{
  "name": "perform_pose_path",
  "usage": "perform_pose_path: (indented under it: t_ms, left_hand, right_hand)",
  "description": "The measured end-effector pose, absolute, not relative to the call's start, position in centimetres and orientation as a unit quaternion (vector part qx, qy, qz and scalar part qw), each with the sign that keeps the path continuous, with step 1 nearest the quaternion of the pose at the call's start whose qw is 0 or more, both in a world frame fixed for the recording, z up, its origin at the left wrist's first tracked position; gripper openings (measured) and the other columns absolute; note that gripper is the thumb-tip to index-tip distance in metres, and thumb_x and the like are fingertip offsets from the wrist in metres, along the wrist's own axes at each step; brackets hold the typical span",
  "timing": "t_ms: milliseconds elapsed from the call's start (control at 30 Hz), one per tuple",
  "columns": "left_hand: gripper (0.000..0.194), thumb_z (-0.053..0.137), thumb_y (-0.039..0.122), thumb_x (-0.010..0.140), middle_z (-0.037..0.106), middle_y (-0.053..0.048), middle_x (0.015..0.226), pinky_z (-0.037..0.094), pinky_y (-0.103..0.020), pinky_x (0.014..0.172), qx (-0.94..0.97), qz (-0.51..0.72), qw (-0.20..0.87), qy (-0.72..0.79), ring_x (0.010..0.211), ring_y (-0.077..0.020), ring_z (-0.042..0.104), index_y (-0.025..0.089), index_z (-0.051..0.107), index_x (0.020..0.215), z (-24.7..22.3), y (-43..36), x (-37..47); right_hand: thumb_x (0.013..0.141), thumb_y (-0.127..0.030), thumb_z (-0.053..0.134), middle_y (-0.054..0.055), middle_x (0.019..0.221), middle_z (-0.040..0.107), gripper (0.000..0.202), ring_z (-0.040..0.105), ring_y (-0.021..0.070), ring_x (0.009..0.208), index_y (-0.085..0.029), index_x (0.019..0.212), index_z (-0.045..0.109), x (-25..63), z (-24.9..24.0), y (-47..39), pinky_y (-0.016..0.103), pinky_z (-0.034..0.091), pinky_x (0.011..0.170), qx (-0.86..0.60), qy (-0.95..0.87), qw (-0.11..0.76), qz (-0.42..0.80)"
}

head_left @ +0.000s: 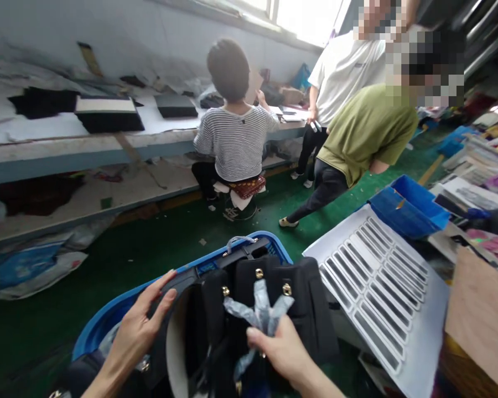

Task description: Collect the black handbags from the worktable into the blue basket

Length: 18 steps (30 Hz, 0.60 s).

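Observation:
Several black bags [307, 287] with gold metal fittings stand in and over a blue plastic basket [92, 331] in front of me. My right hand [280, 345] is closed around the plastic-wrapped handles [261, 307] of the bags, thumb on top. On the left, my left hand [145, 318] is open, its thumb and fingers apart, over the basket beside the bags. Its palm side is partly hidden, and I see nothing held in it.
A white sheet with rows of dark strips [377, 282] lies to the right, near a blue bin [410, 204]. Ahead, a person in stripes [238, 138] sits at a long workbench [58, 157]; two people [340, 72] [365, 127] stand nearby.

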<state>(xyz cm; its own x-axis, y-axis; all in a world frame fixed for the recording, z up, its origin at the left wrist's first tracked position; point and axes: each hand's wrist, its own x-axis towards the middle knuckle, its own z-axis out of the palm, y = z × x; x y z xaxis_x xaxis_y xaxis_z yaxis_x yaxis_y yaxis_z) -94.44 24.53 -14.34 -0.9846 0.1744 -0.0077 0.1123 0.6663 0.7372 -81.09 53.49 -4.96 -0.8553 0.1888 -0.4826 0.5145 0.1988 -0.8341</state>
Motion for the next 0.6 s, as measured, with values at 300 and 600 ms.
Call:
perform_pose_path:
  t_ms: [300,600]
  left_hand:
    - [0.069,0.046,0.038,0.095,0.028,-0.013,0.160,0.023,-0.051,0.121,0.133,0.312,-0.107,0.935,0.148,-0.0315,0.025,0.019,0.021,0.157,-20.5,22.0,-92.7]
    - [0.048,0.041,0.024,0.097,0.036,-0.016,0.155,0.024,-0.057,0.119,0.203,0.267,-0.096,0.937,0.147,-0.0338,0.027,0.016,0.046,0.144,-24.3,23.5,-90.4]
  right_hand:
    - [0.084,-0.057,0.062,0.012,0.112,0.066,0.056,0.063,0.0269,0.098,-0.018,0.124,0.057,-87.2,-12.5,50.0,0.040,0.046,0.091,0.202,0.891,0.053,-0.403]
    - [0.088,-0.058,0.058,0.007,0.165,0.018,0.053,0.015,0.0299,0.152,-0.032,0.135,0.054,-88.0,-19.6,54.6,0.060,0.013,0.121,-0.032,0.983,0.068,-0.168]
